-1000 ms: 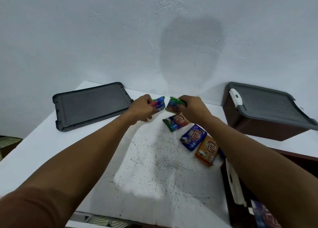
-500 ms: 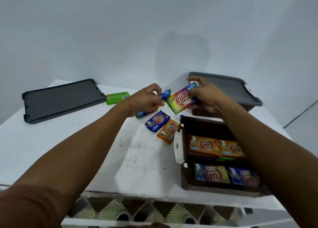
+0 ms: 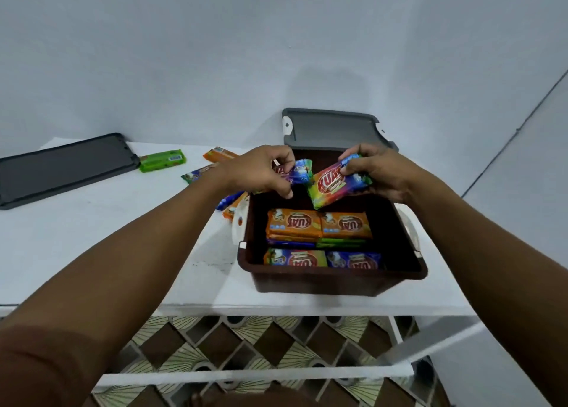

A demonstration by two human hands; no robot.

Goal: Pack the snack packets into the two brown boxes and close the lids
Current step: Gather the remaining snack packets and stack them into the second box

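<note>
Two hands up over the open brown box [image 3: 307,280], close together but not touching. In the left hand [image 3: 261,169], a blue packet [image 3: 299,173], pinched between the thumb and curled fingers. In the right hand [image 3: 378,169], a rainbow packet [image 3: 335,185] with red letters, gripped at its far end and tilted, low end toward the box. Both packets just above the far part of the box, not yet inside.

Open brown box at the near edge of the table [image 3: 92,253], toward the right side. Inside it, neat piles of packets: two orange packets [image 3: 293,223] side by side on top in the middle, then a second rainbow packet [image 3: 295,259] and a second blue packet [image 3: 353,260] along the near wall. Green and purple edges under the orange ones. White clip [image 3: 239,225] on the left wall of the box.

Second brown box [image 3: 325,156] right behind, at the far edge of the table, with a grey lid [image 3: 332,126] on top. Mostly hidden by the hands.

Spare grey lid [image 3: 61,166] flat at the far left corner of the table. Just beside it, a green packet [image 3: 163,160]. Further right along the far edge, a lone orange packet [image 3: 219,153]. More loose packets [image 3: 230,202] on the table under the left wrist, close to the left wall of the open box. Too hidden to count.

Brown and cream floor tiles [image 3: 246,345] below the near edge.
</note>
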